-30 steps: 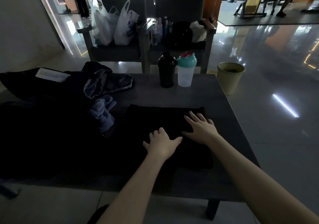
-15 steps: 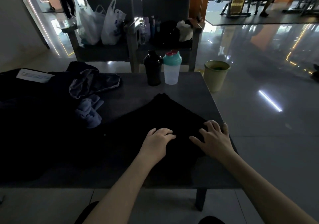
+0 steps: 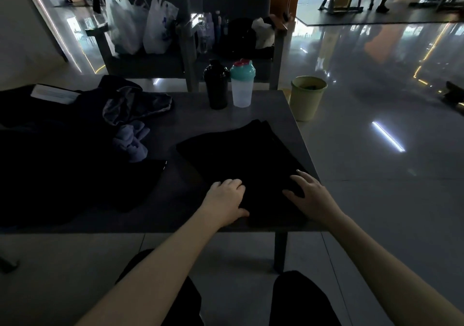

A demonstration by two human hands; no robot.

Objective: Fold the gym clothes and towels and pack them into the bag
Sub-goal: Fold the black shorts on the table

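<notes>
The folded black garment [image 3: 241, 160] lies flat at the near right corner of the table [image 3: 190, 117]. It is so dark that its folds barely read (only a stepped far corner hints at layers). The left hand [image 3: 226, 200] sits on its near left edge, fingers bent and thumb along the near border; whether it pinches the cloth or only presses cannot be told. The right hand [image 3: 311, 195] rests on the near right part, fingers spread, clasping nothing.

The garment's right side runs just beside the table edge. Bare grey tabletop lies to its left and beyond it.

Further left a black heap [image 3: 50, 170] merges into one shadow, cut off by the frame. A crumpled blue-grey cloth [image 3: 131, 142] and a limp grey garment [image 3: 133, 104] lie at its rim. Near the far edge a matte black bottle [image 3: 216, 84] stands just beside a translucent teal-lidded shaker [image 3: 242, 84].
</notes>
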